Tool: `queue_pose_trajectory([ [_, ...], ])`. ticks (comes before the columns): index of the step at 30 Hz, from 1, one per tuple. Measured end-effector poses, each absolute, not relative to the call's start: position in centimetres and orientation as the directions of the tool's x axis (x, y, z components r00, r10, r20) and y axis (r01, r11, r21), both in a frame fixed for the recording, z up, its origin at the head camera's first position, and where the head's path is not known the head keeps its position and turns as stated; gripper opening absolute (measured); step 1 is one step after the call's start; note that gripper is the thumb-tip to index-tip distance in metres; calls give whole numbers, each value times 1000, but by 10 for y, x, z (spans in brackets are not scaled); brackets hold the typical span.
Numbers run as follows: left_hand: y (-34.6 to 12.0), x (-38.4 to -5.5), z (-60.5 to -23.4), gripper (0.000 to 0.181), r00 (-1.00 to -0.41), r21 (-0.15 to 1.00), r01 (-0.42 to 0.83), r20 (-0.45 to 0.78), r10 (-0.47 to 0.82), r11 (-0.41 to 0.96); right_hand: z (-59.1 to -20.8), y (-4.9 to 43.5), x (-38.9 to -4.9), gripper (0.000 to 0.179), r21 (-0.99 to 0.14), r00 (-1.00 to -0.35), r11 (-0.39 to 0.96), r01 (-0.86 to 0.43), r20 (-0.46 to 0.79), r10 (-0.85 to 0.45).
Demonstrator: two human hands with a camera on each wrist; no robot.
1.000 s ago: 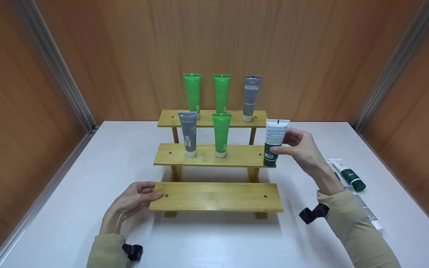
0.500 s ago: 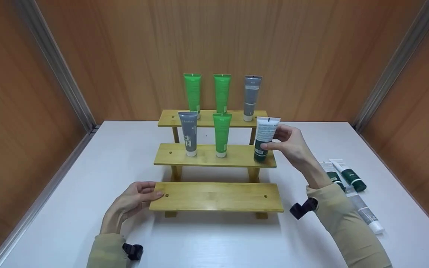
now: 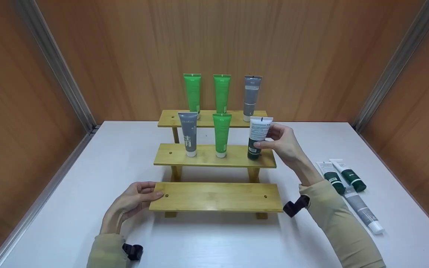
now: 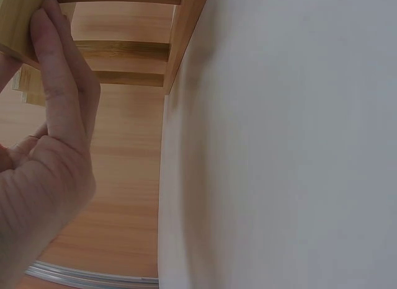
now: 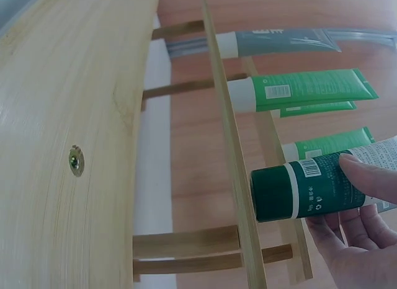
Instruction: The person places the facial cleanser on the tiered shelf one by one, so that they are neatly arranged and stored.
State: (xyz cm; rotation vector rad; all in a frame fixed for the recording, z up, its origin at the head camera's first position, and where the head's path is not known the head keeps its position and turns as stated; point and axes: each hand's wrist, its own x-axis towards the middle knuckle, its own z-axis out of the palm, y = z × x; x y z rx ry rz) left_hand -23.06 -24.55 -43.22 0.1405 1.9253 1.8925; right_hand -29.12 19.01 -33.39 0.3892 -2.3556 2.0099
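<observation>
A white and dark green squeeze tube is pinched between the thumb and fingers of my right hand. It stands cap down at the right part of the middle shelf; in the right wrist view its green cap is at the board's edge. On that same shelf a grey tube and a green tube stand upright to its left. My left hand grips the left end of the bottom shelf, thumb on top. In the left wrist view its fingers lie against the wood.
On the top shelf stand two green tubes and a grey tube. Two green-and-white tubes and a grey tube lie on the white table at right. Wooden panels enclose the table.
My right hand has carried the white and green tube leftward, from the middle shelf's right end to further in. My left hand has stayed put on the bottom shelf.
</observation>
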Motion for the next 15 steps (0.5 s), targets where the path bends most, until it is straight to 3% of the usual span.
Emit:
queue_pose_trajectory([
  [15, -246, -230, -431, 79, -896, 972, -230, -232, 379, 53, -336, 183, -297, 62, -972, -973, 145, -185, 160, -165],
])
